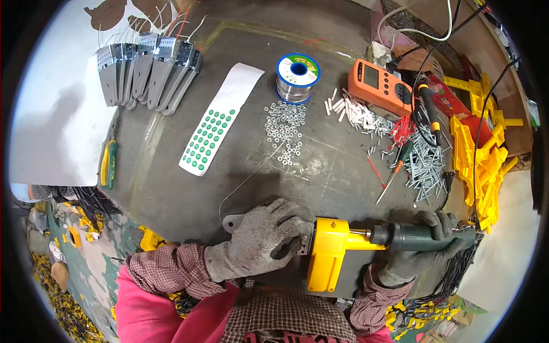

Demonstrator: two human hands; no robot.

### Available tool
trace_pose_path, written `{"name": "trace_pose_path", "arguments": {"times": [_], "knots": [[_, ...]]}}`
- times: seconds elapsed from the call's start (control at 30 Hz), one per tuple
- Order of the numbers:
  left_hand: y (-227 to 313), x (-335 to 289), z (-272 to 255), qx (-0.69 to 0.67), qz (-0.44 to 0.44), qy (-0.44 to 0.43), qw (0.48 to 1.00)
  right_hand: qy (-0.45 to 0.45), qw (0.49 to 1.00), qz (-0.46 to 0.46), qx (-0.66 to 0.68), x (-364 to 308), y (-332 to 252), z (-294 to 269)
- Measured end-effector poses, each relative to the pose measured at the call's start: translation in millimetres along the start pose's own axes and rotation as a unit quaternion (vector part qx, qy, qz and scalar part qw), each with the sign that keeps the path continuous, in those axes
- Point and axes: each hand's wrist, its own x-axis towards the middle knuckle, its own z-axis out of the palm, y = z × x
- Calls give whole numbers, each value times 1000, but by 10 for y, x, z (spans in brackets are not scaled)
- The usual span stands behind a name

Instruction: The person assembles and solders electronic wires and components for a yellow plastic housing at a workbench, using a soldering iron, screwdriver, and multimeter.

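My left hand (264, 235), in a grey work glove, is closed around a grey flat part whose rounded end (231, 222) with a hole pokes out at the left. Against its right end sits a yellow plastic housing (327, 257), just above my lap at the table's near edge. My right hand (416, 260), also gloved, wraps a dark green electric screwdriver (413, 236) lying level. Its bit points left, into the yellow housing; the tip is hidden there. A thin wire curves up from the grey part.
Solder spool (298, 77), loose nuts (286, 123) and a sheet of green stickers (211, 134) lie mid-table. Grey parts with wires (150, 71) and pliers (108, 163) are left. At right are an orange multimeter (380, 86), screws (426, 166), a screwdriver (400, 163) and yellow plastic parts (486, 166).
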Motion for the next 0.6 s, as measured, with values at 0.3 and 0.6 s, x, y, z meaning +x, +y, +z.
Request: {"name": "trace_pose_path", "arguments": {"times": [0.3,0.6], "knots": [[-237,377,-380,201,-63,22,977,2,998,12,-58,-116,-254,-97],[-407,683,-421,507,94,-128,847,-20,1000,-1,-2,-262,-227,-70]]}}
